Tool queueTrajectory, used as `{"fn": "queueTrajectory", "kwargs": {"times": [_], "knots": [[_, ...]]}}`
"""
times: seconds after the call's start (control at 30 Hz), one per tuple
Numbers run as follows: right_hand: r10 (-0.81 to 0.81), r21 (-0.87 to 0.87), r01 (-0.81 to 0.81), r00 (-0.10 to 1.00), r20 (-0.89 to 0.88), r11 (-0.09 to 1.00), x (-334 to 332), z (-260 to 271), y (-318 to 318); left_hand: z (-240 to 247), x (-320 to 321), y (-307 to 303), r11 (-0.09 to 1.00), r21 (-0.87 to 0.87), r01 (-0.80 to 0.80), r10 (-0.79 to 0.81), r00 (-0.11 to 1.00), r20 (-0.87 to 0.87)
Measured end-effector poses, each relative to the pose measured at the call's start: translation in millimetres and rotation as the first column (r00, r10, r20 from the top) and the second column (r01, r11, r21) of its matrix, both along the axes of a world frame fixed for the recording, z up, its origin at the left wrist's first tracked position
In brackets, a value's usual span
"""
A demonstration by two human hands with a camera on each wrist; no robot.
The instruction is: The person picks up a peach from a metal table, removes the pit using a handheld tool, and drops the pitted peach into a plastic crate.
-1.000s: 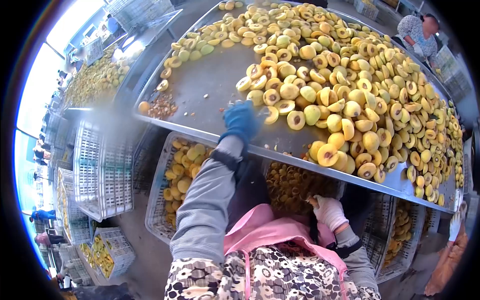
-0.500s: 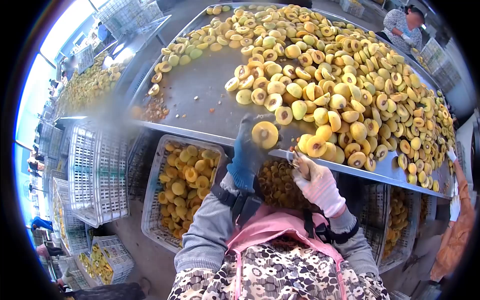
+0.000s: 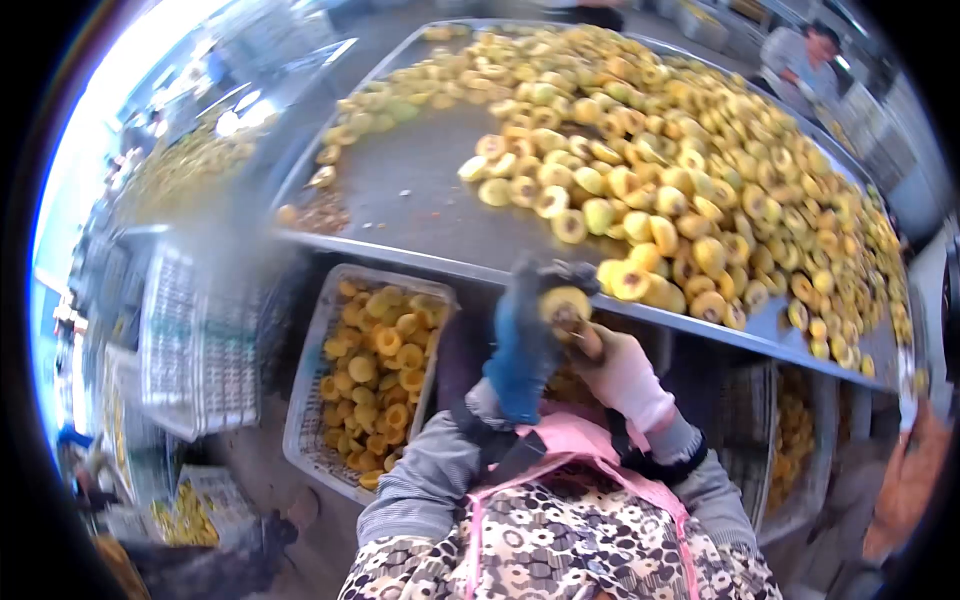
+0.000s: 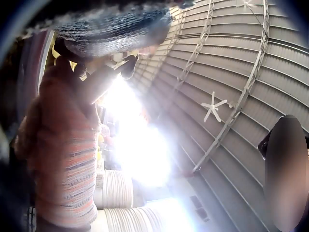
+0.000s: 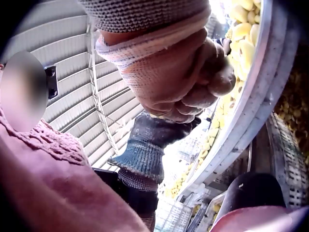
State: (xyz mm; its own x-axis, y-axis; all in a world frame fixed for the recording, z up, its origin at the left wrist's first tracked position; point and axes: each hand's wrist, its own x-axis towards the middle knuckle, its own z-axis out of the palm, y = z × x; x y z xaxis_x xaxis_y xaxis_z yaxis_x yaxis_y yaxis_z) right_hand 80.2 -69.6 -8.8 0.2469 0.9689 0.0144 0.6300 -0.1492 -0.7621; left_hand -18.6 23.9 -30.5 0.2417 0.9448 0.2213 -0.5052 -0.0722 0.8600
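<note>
In the head view my left hand (image 3: 538,290), in a blue glove, grips a yellow peach half (image 3: 565,303) cut face up, just below the front edge of the steel table (image 3: 420,190). My right hand (image 3: 612,362), in a white glove, is curled round a small brownish tool (image 3: 586,338) whose tip sits at the peach's pit hollow. In the right wrist view the white-gloved right hand (image 5: 186,92) shows as a closed fist, with the blue-gloved left hand (image 5: 154,137) just behind it. The left wrist view shows only a glove cuff (image 4: 111,26) and the roof.
A big heap of halved peaches (image 3: 700,190) covers the table's right and far side. A small pile of pits (image 3: 322,212) lies at its left. Under the edge stands a white crate of pitted halves (image 3: 378,360). Empty crates (image 3: 190,340) stack left. Another worker (image 3: 800,50) stands far right.
My left hand reached to the table, took a peach half and drew it back below the edge. My right hand rose from my lap to meet it with the tool.
</note>
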Motion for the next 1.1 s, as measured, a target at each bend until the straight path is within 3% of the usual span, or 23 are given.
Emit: {"fn": "queueTrajectory", "kwargs": {"times": [0.03, 0.07, 0.1, 0.13, 0.17, 0.2, 0.23, 0.3, 0.33, 0.37, 0.4, 0.43, 0.47, 0.5, 0.53, 0.6, 0.67, 0.73, 0.8, 0.87, 0.93, 1.03, 1.1], "knots": [[0.041, -0.009, -0.042, 0.992, -0.118, 0.999, 1, -4, -2, 15, 0, -3, 0.992, -0.054, 0.113, -0.101, 0.978, 0.184], [0.020, -0.078, -0.022, 0.999, -0.029, 0.997, 1, -3, -1, 24, -4, -2, 0.994, -0.030, 0.108, -0.103, 0.985, 0.141], [0.032, -0.015, -0.030, 0.991, 0.131, 0.999, -1, 9, -4, 58, -19, -15, 0.795, -0.592, 0.137, -0.209, 0.976, -0.056], [0.072, 0.028, -0.071, 0.997, -0.027, 0.997, 0, 7, -5, 32, -13, -11, 0.878, -0.446, 0.173, -0.190, 0.982, 0.006], [0.157, 0.118, -0.159, 0.987, 0.021, 0.980, 4, -15, 0, 24, -2, -7, 0.998, -0.046, 0.044, -0.043, 0.998, 0.038], [0.234, 0.103, -0.214, 0.936, -0.264, 0.971, -3, -15, -3, 21, 18, -22, 0.993, -0.019, -0.114, 0.112, 0.916, 0.384], [0.025, -0.158, -0.161, 0.774, -0.633, 0.974, -11, 3, -10, 35, 8, -21, 0.999, -0.022, -0.050, 0.054, 0.950, 0.308], [0.010, -0.158, -0.129, 0.804, -0.595, 0.979, -15, 12, -9, 49, -1, -19, 0.995, -0.041, 0.093, -0.083, 0.974, 0.212], [0.123, -0.061, -0.151, 0.936, -0.330, 0.987, -18, 18, -6, 52, -4, -17, 0.985, -0.041, 0.167, -0.157, 0.970, 0.185], [0.200, 0.047, -0.195, 0.942, -0.270, 0.980, -13, 9, -4, 51, -16, -11, 0.954, 0.031, 0.298, -0.300, 0.952, 0.063], [0.268, 0.154, -0.240, 0.942, -0.202, 0.959, -7, -2, -2, 62, -19, -16, 0.968, 0.001, 0.251, -0.251, 0.967, -0.030], [0.285, 0.179, -0.251, 0.936, -0.204, 0.951, -12, 3, -5, 76, -29, -23, 0.956, -0.043, 0.289, -0.292, 0.949, -0.120], [0.242, 0.018, -0.255, 0.894, -0.376, 0.967, -14, 10, -8, 86, -37, -26, 0.943, -0.091, 0.320, -0.332, 0.920, -0.209], [0.165, -0.149, -0.281, 0.834, -0.527, 0.948, -15, 15, -12, 67, -21, -24, 0.941, -0.042, 0.335, -0.336, 0.941, -0.019], [0.180, -0.132, -0.290, 0.829, -0.530, 0.948, -11, 14, -14, 67, -23, -23, 0.929, -0.049, 0.366, -0.369, 0.925, -0.087], [0.467, 0.043, -0.467, 0.866, -0.178, 0.883, 3, -2, -18, 69, -31, -21, 0.910, 0.006, 0.415, -0.402, 0.883, -0.242], [0.478, 0.029, -0.482, 0.855, -0.201, 0.876, 10, -27, -19, 60, -28, -20, 0.883, 0.033, 0.468, -0.438, 0.847, -0.301], [0.319, -0.026, -0.452, 0.667, -0.673, 0.892, 3, -31, -23, 72, -28, -30, 0.898, 0.072, 0.435, -0.404, 0.877, -0.261], [0.511, 0.069, -0.532, 0.757, -0.408, 0.844, 4, -25, -25, 65, -24, -27, 0.883, 0.088, 0.461, -0.416, 0.857, -0.305], [0.488, 0.062, -0.507, 0.782, -0.387, 0.860, 5, -17, -25, 69, -22, -39, 0.914, 0.156, 0.373, -0.330, 0.911, -0.246], [0.470, 0.063, -0.487, 0.788, -0.397, 0.871, 5, -13, -25, 69, -25, -39, 0.911, 0.251, 0.329, -0.220, 0.899, -0.379], [0.437, 0.079, -0.453, 0.778, -0.451, 0.888, -5, -8, -23, 70, -22, -40, 0.792, 0.113, 0.600, -0.556, 0.785, -0.274], [0.405, 0.084, -0.428, 0.748, -0.527, 0.900, -14, -9, -22, 83, -25, -46, 0.769, 0.101, 0.631, -0.603, 0.769, -0.214]]}}
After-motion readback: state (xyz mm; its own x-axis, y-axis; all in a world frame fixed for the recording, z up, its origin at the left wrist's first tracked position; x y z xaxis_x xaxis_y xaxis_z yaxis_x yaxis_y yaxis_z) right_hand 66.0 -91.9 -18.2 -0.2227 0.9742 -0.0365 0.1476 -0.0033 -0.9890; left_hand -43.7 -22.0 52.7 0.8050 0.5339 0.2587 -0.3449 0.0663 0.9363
